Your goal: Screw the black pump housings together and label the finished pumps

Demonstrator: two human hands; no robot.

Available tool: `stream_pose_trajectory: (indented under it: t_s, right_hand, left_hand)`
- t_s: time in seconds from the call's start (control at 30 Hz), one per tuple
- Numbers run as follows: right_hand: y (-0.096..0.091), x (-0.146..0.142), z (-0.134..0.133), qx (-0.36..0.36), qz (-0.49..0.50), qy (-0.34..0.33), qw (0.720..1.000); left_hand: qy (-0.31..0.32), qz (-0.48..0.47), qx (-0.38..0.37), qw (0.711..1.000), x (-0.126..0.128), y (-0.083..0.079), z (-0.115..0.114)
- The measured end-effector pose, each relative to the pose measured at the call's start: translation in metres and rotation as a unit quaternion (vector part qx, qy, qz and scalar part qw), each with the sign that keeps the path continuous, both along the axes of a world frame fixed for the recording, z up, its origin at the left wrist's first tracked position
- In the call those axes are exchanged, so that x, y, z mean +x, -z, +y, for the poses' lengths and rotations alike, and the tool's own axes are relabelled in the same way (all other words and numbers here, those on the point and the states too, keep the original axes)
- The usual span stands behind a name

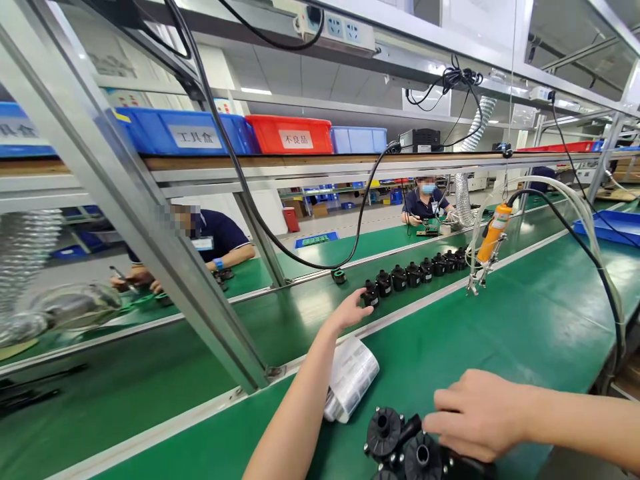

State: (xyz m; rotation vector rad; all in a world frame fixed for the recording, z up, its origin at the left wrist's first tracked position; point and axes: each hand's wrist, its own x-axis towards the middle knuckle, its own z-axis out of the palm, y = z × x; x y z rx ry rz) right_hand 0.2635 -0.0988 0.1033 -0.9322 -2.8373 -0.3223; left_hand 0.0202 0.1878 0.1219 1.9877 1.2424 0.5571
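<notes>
My left hand (350, 312) stretches forward to the near end of a row of small black pumps. Its thumb and fingers sit around the end pump (371, 295), which stands upright on the green surface. Several more pumps (413, 275) continue the row away to the right. Close to me, my right hand (475, 413) has its fingers curled over a black pump (470, 467) at the bottom edge, partly hidden by the hand. Beside it is a cluster of black pumps with round spouts and screws (384, 430). A roll of printed labels (353, 377) lies by my left forearm.
An orange electric screwdriver (494, 233) hangs over the bench, with cables and hoses. A slanted metal post (165, 233) rises at left. Blue bins (190, 137) and a red bin (290, 137) line the shelf. Two people work across the line. A blue tray (613, 227) is at right.
</notes>
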Motion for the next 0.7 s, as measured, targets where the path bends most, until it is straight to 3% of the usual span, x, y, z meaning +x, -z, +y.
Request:
stream_pose_trajectory:
  t_s: [0.13,0.23,0.3,0.4,0.5,0.6,0.7]
  right_hand:
    - [0.002,-0.022,0.000,-0.003,0.017,-0.017,1.000]
    - [0.005,-0.029,0.000,0.011,0.016,-0.046,0.999]
    - [0.005,-0.030,0.000,0.019,0.012,-0.053,0.998]
    - [0.003,-0.025,0.001,0.012,0.006,-0.048,0.999]
    - [0.001,-0.013,0.008,-0.021,-0.005,-0.016,1.000]
    - [-0.001,0.004,0.022,-0.050,-0.023,0.019,0.998]
    - [-0.005,0.016,0.049,-0.020,-0.056,0.039,0.997]
  left_hand:
    - [0.045,0.032,0.055,0.997,0.002,-0.040,-0.033]
    - [0.101,0.044,0.088,0.990,0.000,-0.065,-0.086]
    - [0.133,0.067,0.090,0.985,-0.004,-0.072,-0.130]
    - [0.145,0.202,0.077,0.966,-0.013,-0.069,-0.192]
    - [0.120,0.325,0.033,0.938,-0.019,-0.061,-0.229]
    - [0.115,0.356,0.023,0.927,-0.014,-0.054,-0.240]
    - [0.116,0.382,0.052,0.915,-0.002,-0.041,-0.235]
